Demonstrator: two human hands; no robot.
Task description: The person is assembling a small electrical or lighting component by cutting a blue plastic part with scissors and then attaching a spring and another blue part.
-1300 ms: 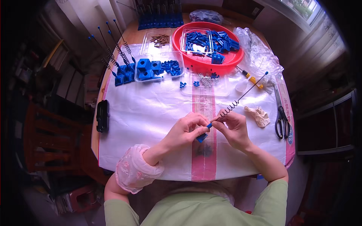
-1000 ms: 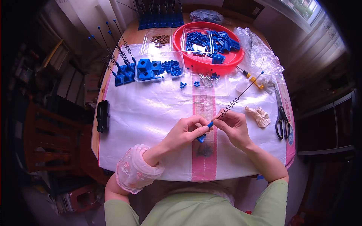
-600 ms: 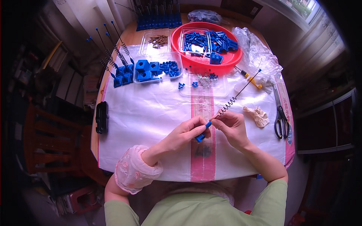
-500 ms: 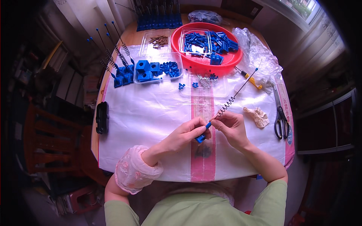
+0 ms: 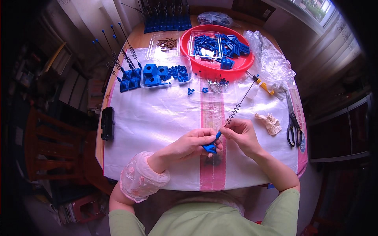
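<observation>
Left hand (image 5: 195, 142): thumb and fingers pinching the narrow neck of a blue plastic piece (image 5: 210, 148), the wider end showing below the thumb. Right hand (image 5: 243, 133): thumb and forefinger pinching the lower end of a blue-tipped coiled wire (image 5: 233, 112), just beside the left fingertips. The wire slants up and away to the right. Whether its end sits inside the blue neck I cannot tell from where I stand. Both items: held above the pink stripe (image 5: 213, 177) of a white sheet (image 5: 157, 118) covering the worktop (image 5: 139, 37).

Right of the hands: one crumpled beige cloth (image 5: 269, 124); one pair of black-handled scissors (image 5: 293, 117). Beyond: one red basin (image 5: 249, 63) of blue parts (image 5: 236, 47); one clear box (image 5: 189, 75) of blue blocks (image 5: 151, 70). Far left: one black case (image 5: 107, 123).
</observation>
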